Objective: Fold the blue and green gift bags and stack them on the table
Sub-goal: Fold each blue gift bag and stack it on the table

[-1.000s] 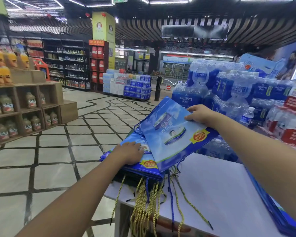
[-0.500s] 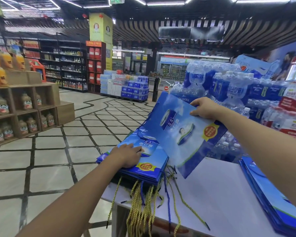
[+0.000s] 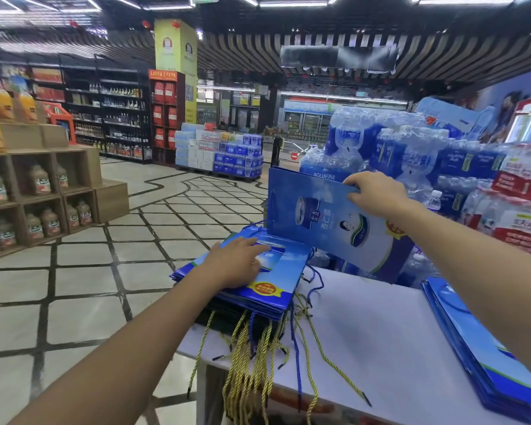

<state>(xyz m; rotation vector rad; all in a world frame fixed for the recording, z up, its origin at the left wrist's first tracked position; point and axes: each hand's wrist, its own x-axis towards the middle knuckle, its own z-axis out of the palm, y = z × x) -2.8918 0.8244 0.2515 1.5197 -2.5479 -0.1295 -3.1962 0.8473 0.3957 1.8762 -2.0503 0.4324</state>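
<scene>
A flat blue gift bag [image 3: 325, 228] hangs tilted in the air above the white table [image 3: 380, 338], and my right hand [image 3: 373, 191] pinches its top edge. My left hand [image 3: 238, 263] presses flat on a stack of folded blue gift bags [image 3: 276, 289] at the table's left corner. Darker green bags show under that stack, and yellow and blue cord handles [image 3: 258, 357] dangle over the table's front edge. A second stack of blue bags [image 3: 485, 363] lies at the table's right end, partly behind my right arm.
Shrink-wrapped packs of bottled water [image 3: 411, 148] rise just behind the table. Wooden crates with juice bottles [image 3: 37, 191] stand at the left across the tiled floor [image 3: 74, 286]. Store shelves and a pallet of water packs [image 3: 224, 154] fill the far aisle.
My right hand has lifted the blue bag up and to the right, off the left stack. My left hand stays pressing on that stack.
</scene>
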